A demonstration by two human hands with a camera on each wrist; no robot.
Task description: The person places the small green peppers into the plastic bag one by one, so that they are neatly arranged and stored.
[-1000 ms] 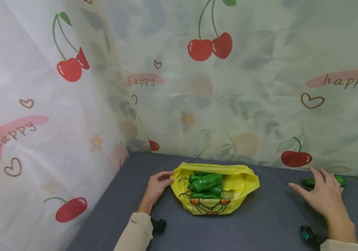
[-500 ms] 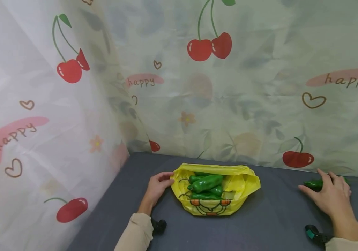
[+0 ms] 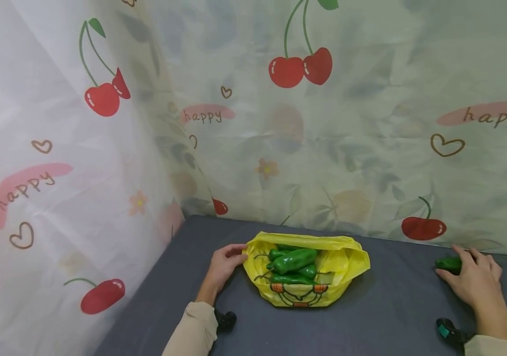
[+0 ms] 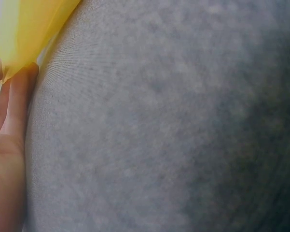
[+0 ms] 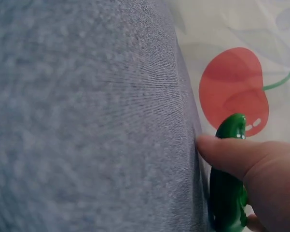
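Note:
A yellow plastic bag (image 3: 342, 291) lies with its mouth spread on the table, several green peppers (image 3: 297, 261) inside it. At the bag's left rim, my left hand (image 3: 223, 269) pinches the edge between thumb and fingers; the left wrist view shows the yellow film (image 4: 31, 36) between them. Far to the right, my right hand (image 3: 476, 279) grips a single green pepper (image 3: 448, 264) lying near the table's back edge. In the right wrist view the thumb crosses this pepper (image 5: 227, 198), and the other fingers are mostly hidden behind it.
The table has a dark grey cloth (image 3: 382, 316). A cherry-printed curtain (image 3: 342, 148) rises directly behind the table and along its left side. A dark wrist device (image 3: 451, 333) sits at my right wrist, another (image 3: 226, 321) at the left.
My right hand has moved a little to the right, and its thumb and fingers have come down and closed round the lone pepper. The left hand stays at the bag's rim.

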